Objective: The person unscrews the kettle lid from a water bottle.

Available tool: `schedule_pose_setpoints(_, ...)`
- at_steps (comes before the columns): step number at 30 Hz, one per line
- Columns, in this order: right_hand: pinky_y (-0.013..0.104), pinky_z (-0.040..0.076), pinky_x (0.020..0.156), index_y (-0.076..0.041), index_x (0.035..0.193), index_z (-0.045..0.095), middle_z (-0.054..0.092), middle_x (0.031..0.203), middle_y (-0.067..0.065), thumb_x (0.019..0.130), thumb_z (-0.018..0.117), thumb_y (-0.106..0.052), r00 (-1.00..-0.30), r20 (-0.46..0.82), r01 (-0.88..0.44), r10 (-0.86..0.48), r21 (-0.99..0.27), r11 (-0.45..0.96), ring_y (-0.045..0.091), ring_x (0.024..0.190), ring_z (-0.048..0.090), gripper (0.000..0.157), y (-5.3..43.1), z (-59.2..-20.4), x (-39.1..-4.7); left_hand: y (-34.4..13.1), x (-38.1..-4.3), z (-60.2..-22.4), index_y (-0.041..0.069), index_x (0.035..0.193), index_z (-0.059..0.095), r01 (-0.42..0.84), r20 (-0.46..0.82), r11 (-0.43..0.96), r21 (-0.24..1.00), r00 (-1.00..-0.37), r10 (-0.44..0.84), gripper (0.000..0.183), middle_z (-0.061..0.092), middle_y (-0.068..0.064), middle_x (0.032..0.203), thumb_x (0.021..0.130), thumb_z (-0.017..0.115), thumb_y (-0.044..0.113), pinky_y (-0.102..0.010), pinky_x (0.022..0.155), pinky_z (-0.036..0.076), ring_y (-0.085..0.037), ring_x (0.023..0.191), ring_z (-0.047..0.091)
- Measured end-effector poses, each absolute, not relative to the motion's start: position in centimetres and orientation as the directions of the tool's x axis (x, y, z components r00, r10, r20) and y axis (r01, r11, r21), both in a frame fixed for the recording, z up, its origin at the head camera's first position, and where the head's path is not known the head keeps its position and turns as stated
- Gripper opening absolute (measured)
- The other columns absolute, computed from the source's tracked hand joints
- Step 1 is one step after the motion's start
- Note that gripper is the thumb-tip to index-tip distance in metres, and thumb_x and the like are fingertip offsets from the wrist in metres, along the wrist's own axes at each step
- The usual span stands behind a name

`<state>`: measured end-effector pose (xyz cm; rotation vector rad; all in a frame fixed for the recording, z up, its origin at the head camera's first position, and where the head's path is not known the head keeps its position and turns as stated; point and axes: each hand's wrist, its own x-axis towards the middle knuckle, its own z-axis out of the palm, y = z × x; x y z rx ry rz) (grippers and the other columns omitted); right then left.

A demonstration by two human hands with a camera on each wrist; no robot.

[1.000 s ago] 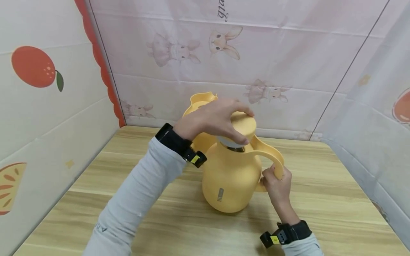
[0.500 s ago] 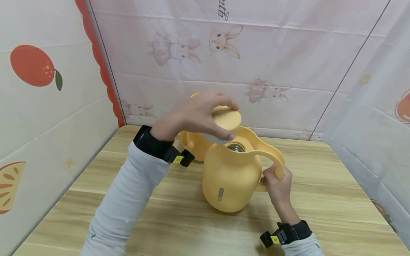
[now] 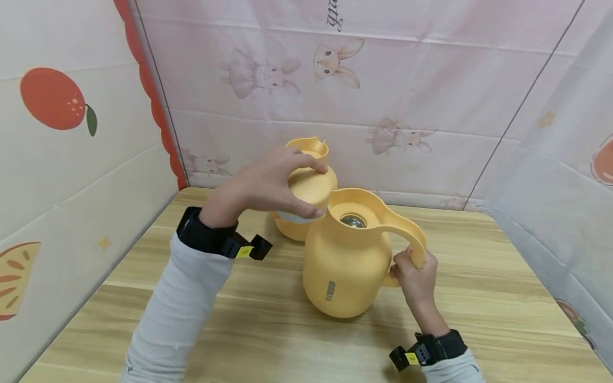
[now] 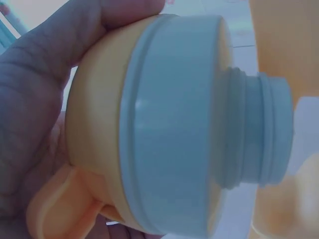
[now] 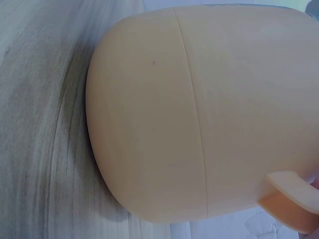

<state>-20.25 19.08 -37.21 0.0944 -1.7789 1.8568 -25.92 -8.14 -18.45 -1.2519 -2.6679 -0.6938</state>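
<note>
My left hand (image 3: 265, 181) grips a round stopper lid (image 3: 310, 187) from its left side, held up left of the front jug's mouth. In the left wrist view the lid shows a yellow cap, a white collar (image 4: 174, 124), a narrower threaded plug (image 4: 259, 129) and a small yellow lever (image 4: 62, 204). A yellow thermos jug (image 3: 347, 260) stands upright on the table, its round metal-lined mouth (image 3: 353, 220) uncovered. My right hand (image 3: 415, 274) holds the jug's handle (image 3: 404, 231) from the right. The right wrist view shows the jug's lower body (image 5: 144, 119) on the wood.
Behind the lid, a second yellow jug (image 3: 292, 230) with a wavy spout (image 3: 306, 144) stands at the back of the wooden table (image 3: 249, 330), partly hidden by my left hand. Printed cloth walls (image 3: 268, 122) rise at the back and both sides.
My left hand has lifted the stopper lid off the front jug's mouth and carried it left, uncovering the opening. The right hand and the front jug have stayed in place.
</note>
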Motion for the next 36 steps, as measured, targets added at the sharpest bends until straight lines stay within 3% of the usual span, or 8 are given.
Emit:
schedule_pose_setpoints(5, 0.020, 0.044, 0.039, 0.005, 0.057, 0.037, 0.039, 0.038, -0.001, 0.074, 0.042, 0.015, -0.838, 0.425, -0.438, 0.343, -0.898, 0.043, 0.013, 0.033, 0.037, 0.020, 19.2, -37.2, -20.3, -8.8, -25.7, -19.4, 0.020, 0.117, 0.058, 0.733, 0.250, 0.597, 0.325, -0.676, 0.693, 0.062, 0.053, -0.005, 0.108, 0.062, 0.074, 0.045, -0.035, 0.070, 0.043, -0.018, 0.090, 0.044)
schedule_pose_setpoints(12, 0.020, 0.043, 0.038, 0.004, 0.060, 0.038, 0.040, 0.039, -0.001, 0.075, 0.043, 0.014, -0.843, 0.406, -0.422, 0.354, -0.906, 0.035, 0.015, 0.034, 0.039, 0.019, 19.2, -37.1, -20.2, -9.4, -25.4, -20.7, 0.015, 0.113, 0.059, 0.720, 0.233, 0.611, 0.329, -0.689, 0.687, 0.062, 0.054, -0.009, 0.103, 0.059, 0.075, 0.041, -0.038, 0.071, 0.042, -0.021, 0.089, 0.045)
schedule_pose_setpoints(17, 0.020, 0.044, 0.038, 0.004, 0.059, 0.038, 0.040, 0.039, 0.000, 0.074, 0.043, 0.014, -0.836, 0.422, -0.439, 0.351, -0.898, 0.034, 0.014, 0.034, 0.039, 0.019, 19.2, -37.1, -20.2, -9.9, -25.3, -22.1, 0.018, 0.109, 0.057, 0.681, 0.198, 0.631, 0.372, -0.722, 0.663, 0.058, 0.051, -0.008, 0.099, 0.059, 0.075, 0.040, -0.038, 0.069, 0.044, -0.022, 0.087, 0.045)
schedule_pose_setpoints(36, 0.020, 0.044, 0.038, 0.004, 0.058, 0.038, 0.039, 0.039, -0.001, 0.074, 0.044, 0.013, -0.837, 0.421, -0.431, 0.350, -0.901, 0.053, 0.014, 0.034, 0.038, 0.020, 19.0, -37.2, -20.4, -10.8, -26.5, -27.5, 0.017, 0.103, 0.057, 0.627, 0.096, 0.660, 0.415, -0.751, 0.653, 0.053, 0.051, -0.004, 0.096, 0.057, 0.076, 0.036, -0.036, 0.070, 0.044, -0.019, 0.086, 0.045)
